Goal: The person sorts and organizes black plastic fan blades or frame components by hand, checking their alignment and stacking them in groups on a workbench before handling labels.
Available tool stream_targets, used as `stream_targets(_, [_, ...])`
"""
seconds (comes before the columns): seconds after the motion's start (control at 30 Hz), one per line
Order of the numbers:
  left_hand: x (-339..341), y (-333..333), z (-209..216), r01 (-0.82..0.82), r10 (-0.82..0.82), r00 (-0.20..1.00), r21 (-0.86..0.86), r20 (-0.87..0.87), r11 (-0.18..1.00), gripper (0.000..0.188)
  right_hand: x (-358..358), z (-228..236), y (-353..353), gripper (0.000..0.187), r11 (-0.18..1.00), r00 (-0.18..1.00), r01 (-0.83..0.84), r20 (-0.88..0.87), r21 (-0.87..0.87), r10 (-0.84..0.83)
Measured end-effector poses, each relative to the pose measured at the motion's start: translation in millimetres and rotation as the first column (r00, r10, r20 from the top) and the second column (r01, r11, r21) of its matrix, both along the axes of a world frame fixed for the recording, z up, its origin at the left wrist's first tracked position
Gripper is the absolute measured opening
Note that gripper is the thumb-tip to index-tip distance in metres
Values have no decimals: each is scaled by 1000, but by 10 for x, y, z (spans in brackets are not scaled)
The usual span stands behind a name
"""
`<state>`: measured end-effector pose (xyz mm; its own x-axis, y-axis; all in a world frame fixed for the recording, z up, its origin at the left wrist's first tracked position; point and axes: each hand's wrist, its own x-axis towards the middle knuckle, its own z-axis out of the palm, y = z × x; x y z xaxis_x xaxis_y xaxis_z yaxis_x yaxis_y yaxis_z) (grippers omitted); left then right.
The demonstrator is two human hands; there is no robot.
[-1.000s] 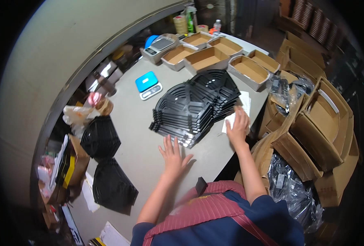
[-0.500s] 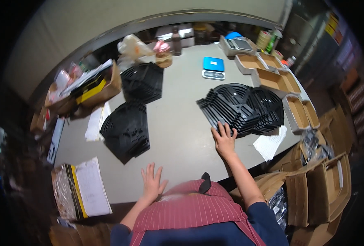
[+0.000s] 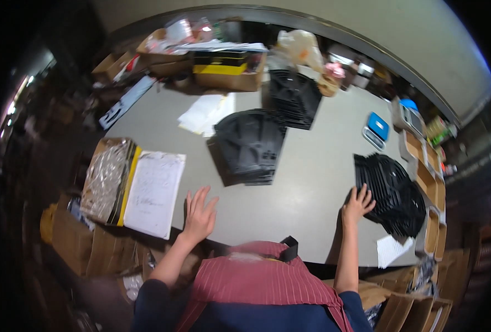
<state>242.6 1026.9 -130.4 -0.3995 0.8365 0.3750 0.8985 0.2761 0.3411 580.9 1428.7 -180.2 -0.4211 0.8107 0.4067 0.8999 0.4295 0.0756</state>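
My left hand (image 3: pixel 200 217) is over the table's near edge, beside an open notebook (image 3: pixel 153 191); its fingers are spread and nothing is in them. My right hand (image 3: pixel 358 206), also with fingers apart, rests its fingertips at the left edge of a fanned stack of black fan-shaped plastic parts (image 3: pixel 392 191). Whether the fingertips press on the parts or only touch them is hard to tell. Between my hands, farther in, lies a second stack of the same black parts (image 3: pixel 251 145). Behind it is a third black stack (image 3: pixel 295 98).
A box of clear plastic bags (image 3: pixel 104 180) sits left of the notebook. Along the right edge stand small cardboard trays (image 3: pixel 427 180). A blue scale (image 3: pixel 376 129) lies at the far right. White papers (image 3: pixel 206 113) and a box of papers (image 3: pixel 229 80) are at the back.
The view has swung left, so the table's things appear farther right. My left hand is closer to the notebook in view. The right hand stays at the edge of the same black stack.
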Motion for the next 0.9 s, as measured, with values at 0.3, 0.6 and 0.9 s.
stream_targets(0.3, [-1358, 139, -9, -258, 246, 957, 65, 154, 964, 57, -1525, -436, -399, 55, 806, 784, -465, -593, -367, 182])
stream_targets(0.6, [-3027, 1474, -359, -359, 368, 923, -93, 112, 929, 80, -2987, 337, -515, 100, 456, 797, -452, -577, -767, -181])
stream_targets(0.9, [-3696, 2319, -408, -452, 505, 859, -338, 83, 825, 126, -3060, 212, -798, 100, 500, 664, -501, -684, -707, -302])
